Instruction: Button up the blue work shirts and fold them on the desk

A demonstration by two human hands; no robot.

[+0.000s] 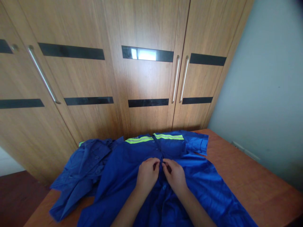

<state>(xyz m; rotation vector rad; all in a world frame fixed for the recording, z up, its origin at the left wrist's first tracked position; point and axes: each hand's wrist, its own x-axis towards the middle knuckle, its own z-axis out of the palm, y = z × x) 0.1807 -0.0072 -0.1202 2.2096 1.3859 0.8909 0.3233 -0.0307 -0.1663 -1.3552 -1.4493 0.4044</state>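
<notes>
Left hand point(147, 173) and right hand point(176, 175) both look to be pinching the blue garment point(199, 171)'s placket, its striped end by the table point(236, 170)'s far edge, so I'd keep both flaps level while doing each button point(164, 187).

Covered at the pinch, cut off at the edges
At lower centre, my left hand point(148, 173) and right hand point(175, 175) cover the bit of shirt point(201, 176) they pinch, its details too small to tell. The bottom edge cuts off my forearms point(129, 203) and the shirt. A mark point(136, 137) by the left stripe point(143, 140) is too small to read. Top and left edges crop the wardrobe point(146, 78); bottom and right, the table point(239, 170).
</notes>
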